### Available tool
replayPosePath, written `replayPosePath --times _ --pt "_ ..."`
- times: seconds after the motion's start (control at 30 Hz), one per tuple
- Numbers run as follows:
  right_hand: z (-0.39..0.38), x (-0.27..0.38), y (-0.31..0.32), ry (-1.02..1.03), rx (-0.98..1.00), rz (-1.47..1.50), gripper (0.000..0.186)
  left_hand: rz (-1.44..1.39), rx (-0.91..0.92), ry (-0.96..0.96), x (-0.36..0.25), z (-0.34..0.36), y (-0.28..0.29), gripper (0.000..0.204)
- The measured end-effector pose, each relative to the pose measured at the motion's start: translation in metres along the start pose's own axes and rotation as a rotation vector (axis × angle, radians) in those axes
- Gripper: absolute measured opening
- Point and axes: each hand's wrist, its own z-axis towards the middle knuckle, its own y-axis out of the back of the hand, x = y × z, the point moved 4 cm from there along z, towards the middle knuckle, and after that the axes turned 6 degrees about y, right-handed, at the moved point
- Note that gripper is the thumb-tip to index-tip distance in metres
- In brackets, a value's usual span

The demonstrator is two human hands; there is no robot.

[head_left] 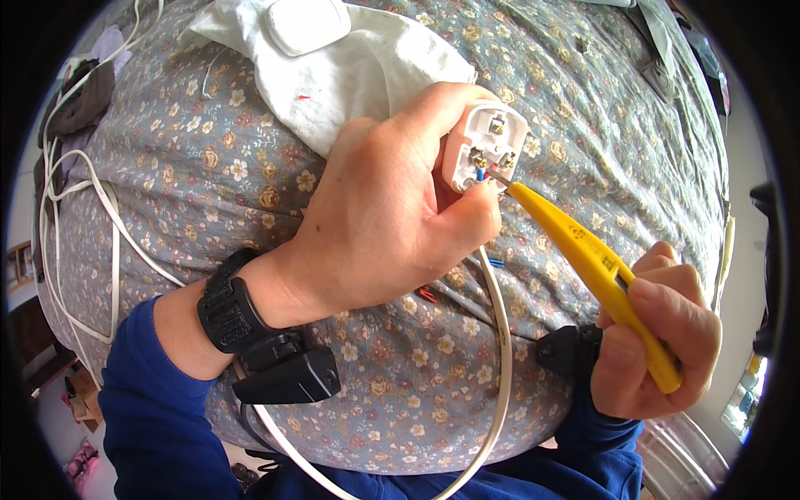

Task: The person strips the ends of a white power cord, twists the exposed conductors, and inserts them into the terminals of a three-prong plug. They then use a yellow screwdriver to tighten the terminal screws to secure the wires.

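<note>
My left hand is closed around an opened white plug, its inside facing up with brass terminals showing. A blue wire and a bit of red lie at the plug's lower end, beside my thumb. In my right hand is a slim yellow utility knife, gripped by its handle. The knife's metal tip reaches into the plug near the red and blue wires; whether it touches them I cannot tell. A white cable runs down from below my left thumb and loops toward me.
A flowered grey cloth covers the surface. Beyond my left hand lie a white cloth and a rounded white piece on it. Red scraps and blue scraps lie near the cable. More white cable coils at the left.
</note>
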Motion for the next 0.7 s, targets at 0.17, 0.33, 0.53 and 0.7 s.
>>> replayPosePath --times 0.17,0.33,0.53,0.7 --pt "-0.0016 -0.0005 -0.0032 0.006 -0.020 -0.008 0.033 0.015 0.010 -0.013 0.0003 -0.0001 0.0007 0.054" --pt "-0.0016 -0.0004 -0.0040 0.007 -0.034 -0.012 0.033 0.015 0.002 -0.014 0.0001 0.0000 -0.0001 0.053" --pt "-0.0009 0.0010 -0.0032 -0.001 -0.015 -0.050 0.033 0.015 -0.005 -0.010 0.0004 -0.0001 -0.0003 0.054" --pt "-0.0009 0.0015 -0.0031 0.009 -0.012 -0.039 0.033 0.027 -0.008 -0.028 0.0001 -0.0002 -0.0002 0.054"
